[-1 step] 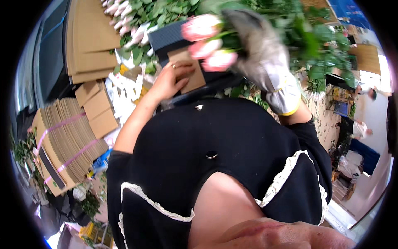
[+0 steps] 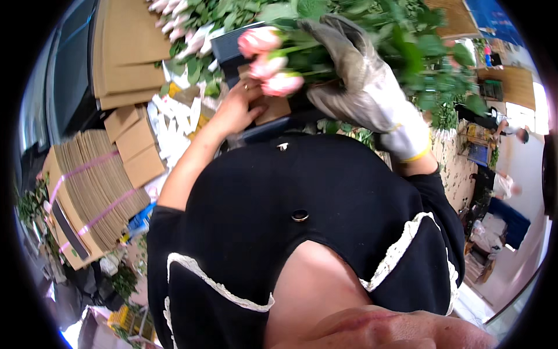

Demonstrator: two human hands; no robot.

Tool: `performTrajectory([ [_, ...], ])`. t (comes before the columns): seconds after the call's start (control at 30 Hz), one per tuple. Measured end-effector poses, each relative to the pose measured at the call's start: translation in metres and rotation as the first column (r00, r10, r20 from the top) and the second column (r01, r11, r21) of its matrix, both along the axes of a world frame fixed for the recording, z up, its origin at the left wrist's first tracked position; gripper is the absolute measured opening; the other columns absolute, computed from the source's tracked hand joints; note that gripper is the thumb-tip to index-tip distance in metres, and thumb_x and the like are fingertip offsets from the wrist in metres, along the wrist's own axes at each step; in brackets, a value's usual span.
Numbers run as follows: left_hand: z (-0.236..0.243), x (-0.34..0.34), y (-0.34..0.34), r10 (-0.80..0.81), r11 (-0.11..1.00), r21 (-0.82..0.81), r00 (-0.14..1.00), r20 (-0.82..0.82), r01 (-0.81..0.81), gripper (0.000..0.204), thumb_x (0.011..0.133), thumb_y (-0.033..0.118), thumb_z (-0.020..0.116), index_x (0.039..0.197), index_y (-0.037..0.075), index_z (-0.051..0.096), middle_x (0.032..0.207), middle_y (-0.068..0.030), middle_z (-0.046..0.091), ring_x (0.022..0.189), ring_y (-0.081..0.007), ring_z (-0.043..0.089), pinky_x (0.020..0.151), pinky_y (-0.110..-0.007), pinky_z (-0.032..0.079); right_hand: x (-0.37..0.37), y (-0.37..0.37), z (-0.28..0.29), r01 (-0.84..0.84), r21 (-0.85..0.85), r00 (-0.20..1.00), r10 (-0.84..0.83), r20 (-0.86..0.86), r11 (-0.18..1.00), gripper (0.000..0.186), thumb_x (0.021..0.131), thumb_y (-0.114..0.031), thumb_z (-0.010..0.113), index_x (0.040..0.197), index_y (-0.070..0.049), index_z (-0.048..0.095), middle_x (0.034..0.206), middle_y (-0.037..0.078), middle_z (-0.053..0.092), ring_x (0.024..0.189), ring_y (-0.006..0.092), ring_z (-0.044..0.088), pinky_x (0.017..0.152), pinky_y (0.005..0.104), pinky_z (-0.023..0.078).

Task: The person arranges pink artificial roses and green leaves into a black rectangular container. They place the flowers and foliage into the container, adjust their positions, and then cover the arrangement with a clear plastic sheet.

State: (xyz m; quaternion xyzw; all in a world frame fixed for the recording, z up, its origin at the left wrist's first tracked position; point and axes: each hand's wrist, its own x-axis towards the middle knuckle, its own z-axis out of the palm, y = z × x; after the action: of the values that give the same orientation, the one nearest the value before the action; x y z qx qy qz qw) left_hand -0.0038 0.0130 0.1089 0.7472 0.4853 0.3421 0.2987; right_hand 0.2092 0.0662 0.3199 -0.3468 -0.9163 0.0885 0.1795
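My left hand, bare and with a ring, is curled over a brown piece of cardboard in a dark tray-like stand. Several pink roses hang over its fingertips and partly hide them. My right hand wears a soiled grey-white glove with a yellow hem. It is loosely closed about the rose stems, which run between thumb and fingers; its exact grip is partly blurred.
Green-leaved stems lie at the far right and pale wrapped blooms at the far left. A strapped cardboard stack, flat cartons and white paper scraps are on the left. Other people are at the far right.
The roses and my gloved right hand have moved slightly left, over the left hand's fingers. The glove's thumb now shows apart from its fingers. My left hand stays on the cardboard.
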Motion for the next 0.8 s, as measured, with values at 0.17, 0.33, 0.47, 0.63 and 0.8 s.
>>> performTrajectory([
  [0.17,0.006,-0.010,-0.006,-0.076,0.980,-0.186,0.996,-0.039,0.068,0.043,0.085,0.022,0.069,0.123,0.005,0.060,0.118,-0.0197,0.061,0.112,-0.0366,0.057,0.096,-0.041,0.045,0.036,0.021,-0.009,-0.078,-0.300,0.985,0.027,-0.171,0.951,0.030,0.085,0.001,0.065,0.115,-0.006,0.067,0.098,0.013,0.072,0.091,0.0234,0.070,0.088,0.0357,0.057],
  [0.33,-0.006,-0.022,-0.007,-0.084,0.994,-0.076,0.996,-0.013,0.083,0.037,0.076,0.001,0.056,0.111,0.006,0.068,0.115,-0.0195,0.063,0.110,-0.0364,0.058,0.095,-0.042,0.047,0.008,0.039,-0.087,0.017,-0.455,0.815,0.251,0.522,0.891,0.017,0.091,-0.022,0.058,0.097,-0.006,0.062,0.085,0.016,0.067,0.080,0.0310,0.067,0.071,0.0428,0.051],
  [0.47,-0.003,-0.037,-0.021,0.078,0.968,-0.249,0.982,0.172,-0.033,0.033,0.070,-0.009,0.046,0.093,0.003,0.067,0.127,-0.0193,0.058,0.120,-0.0339,0.054,0.099,-0.039,0.044,0.009,0.041,-0.052,-0.066,-0.475,0.770,0.348,0.535,0.877,0.027,0.086,-0.024,0.065,0.109,-0.009,0.064,0.084,0.014,0.068,0.078,0.0328,0.067,0.068,0.0426,0.054],
  [0.63,-0.002,-0.024,-0.019,0.105,0.963,-0.270,0.919,0.380,0.002,0.031,0.074,0.000,0.053,0.102,0.007,0.064,0.125,-0.0153,0.058,0.123,-0.0306,0.050,0.105,-0.039,0.039,-0.035,0.035,-0.076,-0.223,-0.315,0.760,0.367,0.536,0.922,0.022,0.083,-0.029,0.062,0.094,-0.010,0.065,0.083,0.014,0.068,0.079,0.0345,0.067,0.068,0.0435,0.053],
  [0.8,-0.002,-0.006,-0.023,0.046,0.986,-0.169,0.955,0.292,0.005,0.047,0.084,0.021,0.067,0.130,0.019,0.059,0.123,-0.0123,0.059,0.117,-0.0332,0.052,0.103,-0.041,0.041,-0.027,0.040,-0.073,-0.288,-0.461,0.856,0.441,0.269,0.839,0.017,0.079,-0.019,0.066,0.092,-0.011,0.071,0.077,0.014,0.068,0.073,0.0321,0.067,0.064,0.0406,0.053],
])
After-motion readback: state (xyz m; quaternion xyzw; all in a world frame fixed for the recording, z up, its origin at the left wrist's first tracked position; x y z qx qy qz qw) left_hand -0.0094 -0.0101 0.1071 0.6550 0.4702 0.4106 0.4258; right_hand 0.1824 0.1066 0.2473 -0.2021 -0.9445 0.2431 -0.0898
